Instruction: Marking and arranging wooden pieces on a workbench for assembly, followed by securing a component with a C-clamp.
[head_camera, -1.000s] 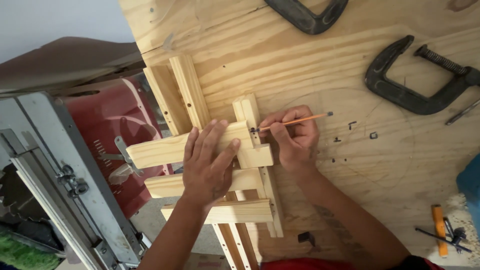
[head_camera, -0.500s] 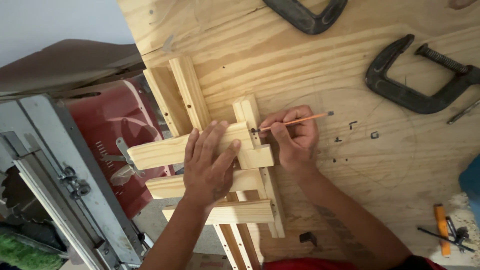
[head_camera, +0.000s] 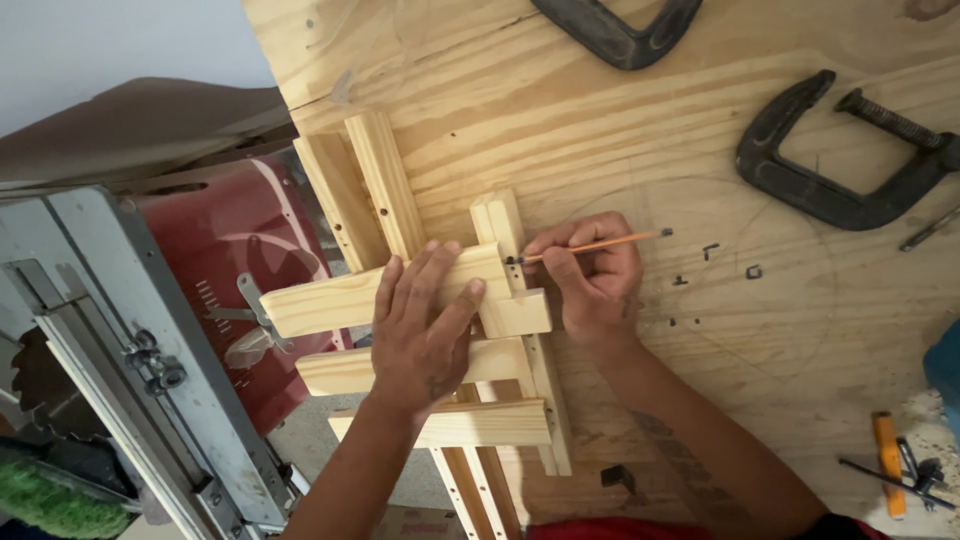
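On the plywood bench (head_camera: 640, 130), in the head view, a frame of pale wooden slats (head_camera: 440, 330) lies at the left edge, its left ends hanging out past the board. The left hand (head_camera: 425, 325) lies flat on the frame with fingers spread and released, palm pressing on the two upper crosswise slats; it grasps nothing. The right hand (head_camera: 595, 280) sits just right of the frame, fingers clenched around a thin orange pencil (head_camera: 590, 246). The pencil's dark tip touches the upright slat at the frame's right side, near its top, and the other end points away to the right across the bench.

Right of the frame, beyond the pencil's far end, a few small dark bits of hardware (head_camera: 710, 250) lie scattered on the wood. Further right and above them rests a black C-clamp (head_camera: 830, 190), and part of another clamp (head_camera: 620, 30) shows at the top edge. Low and far right of the frame lies an orange-handled tool (head_camera: 887, 460). Left of the frame, off the bench, stand a red machine (head_camera: 220, 270) and a grey metal rail (head_camera: 130, 380).
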